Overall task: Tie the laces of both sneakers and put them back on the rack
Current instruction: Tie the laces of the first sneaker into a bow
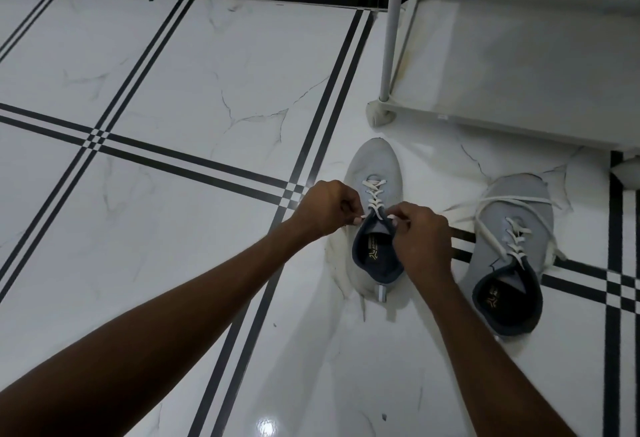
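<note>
Two light grey sneakers with dark blue collars stand on the floor, toes pointing away from me. Over the left sneaker (375,173), my left hand (325,208) and my right hand (420,239) each pinch an end of its white lace (374,195) at the top eyelets, one hand on each side of the tongue. The right sneaker (512,249) stands apart to the right, its long white lace (502,204) lying loose and untied over the upper and onto the floor.
The white shoe rack (519,65) stands at the upper right, its lowest shelf bare and a grey post (393,27) at its front left corner. White marble floor tiles (173,72) with black stripes spread to the left. A black skirting runs along the far wall.
</note>
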